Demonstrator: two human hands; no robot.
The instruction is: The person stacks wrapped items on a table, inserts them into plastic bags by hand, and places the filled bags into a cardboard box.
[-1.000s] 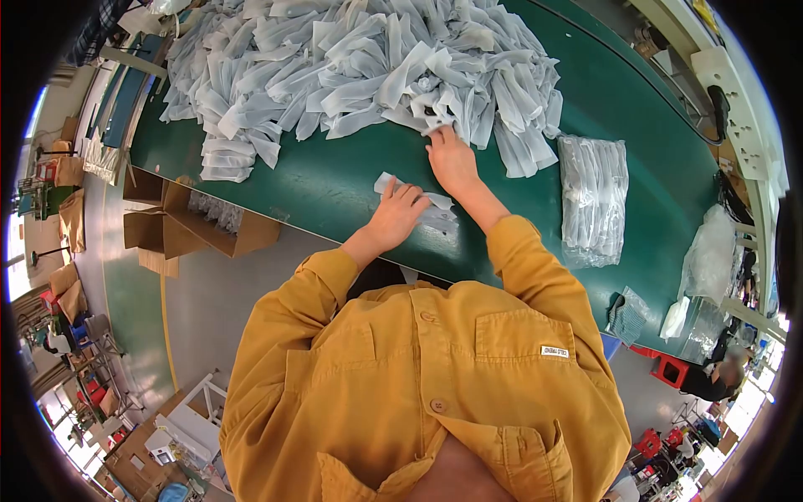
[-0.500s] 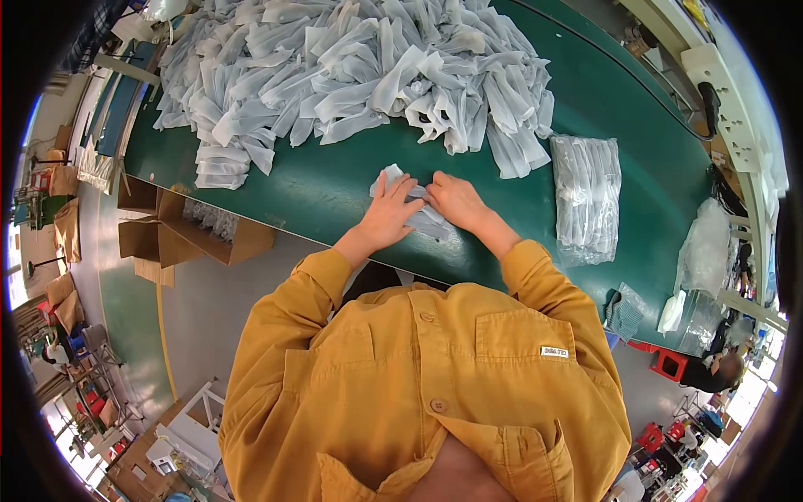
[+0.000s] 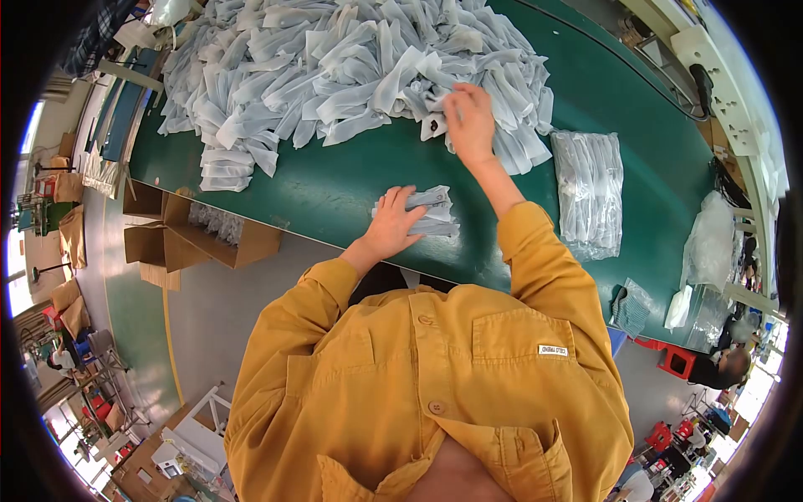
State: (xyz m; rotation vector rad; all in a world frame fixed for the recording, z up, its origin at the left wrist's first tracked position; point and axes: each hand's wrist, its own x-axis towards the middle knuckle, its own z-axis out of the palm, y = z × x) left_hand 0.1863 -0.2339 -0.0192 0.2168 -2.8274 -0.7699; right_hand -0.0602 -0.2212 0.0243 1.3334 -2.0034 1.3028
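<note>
A large heap of whitish translucent wrapped strips (image 3: 335, 67) covers the far part of the green table (image 3: 318, 184). Near the front edge lies a small stack of the same strips (image 3: 435, 211). My left hand (image 3: 393, 222) rests on the left end of that stack, fingers apart. My right hand (image 3: 470, 121) reaches to the front right of the heap, its fingers bent at a strip there; what they grip, if anything, is hidden.
A clear bag packed with strips (image 3: 588, 192) lies on the right. Cardboard boxes (image 3: 255, 243) stand below the left edge. Plastic bags (image 3: 709, 243) and a power strip (image 3: 719, 92) are at the far right. A person (image 3: 726, 366) sits beyond.
My right hand went from the heap to the small stack beside my left hand, then back up to the heap. My left hand has stayed at the stack.
</note>
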